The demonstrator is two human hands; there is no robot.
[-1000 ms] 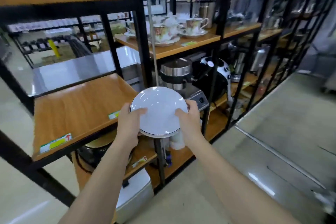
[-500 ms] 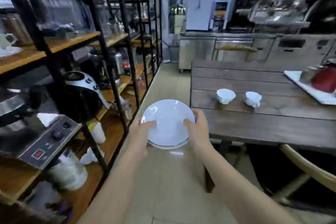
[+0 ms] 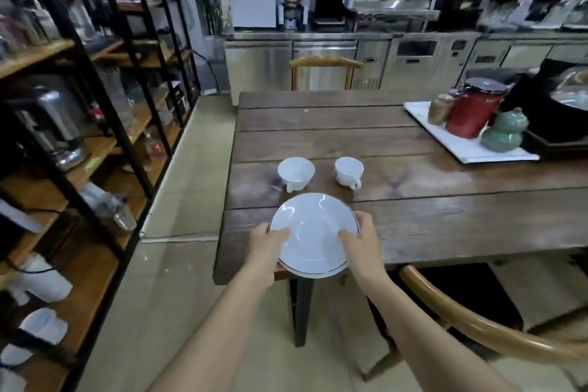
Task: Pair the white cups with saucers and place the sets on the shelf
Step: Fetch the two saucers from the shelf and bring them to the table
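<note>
gripping a white saucer [image 3: 313, 234] from both sides, the left hand [image 3: 266, 248] and right hand [image 3: 362, 242] hold it just over the near left corner of the wooden counter [image 3: 445, 226]. the left fingers [image 3: 280, 232] are curled over the saucer's left rim with the thumb lying on its upper face; the right fingers [image 3: 346, 236] are clenched on the right rim the same way. the saucer tilts a little toward the camera, has a thin dark line round its edge, and its near edge overhangs the counter's near edge. whether it touches the wood i cannot tell.

two white cups stand on the counter just beyond the saucer, apart from it and from each other. the left cup [image 3: 296, 172] sits nearer the left edge; the right cup [image 3: 348, 171] has its handle turned toward the near edge and a small mark on its side.

toward the far right edge a white tray [image 3: 467, 145] carries a red jug [image 3: 472, 111], a brown jar [image 3: 440, 108] and a green gourd pot [image 3: 504, 131]. a black-framed shelf [image 3: 95, 149] with wooden boards runs along the left, well apart from the cups.
</note>
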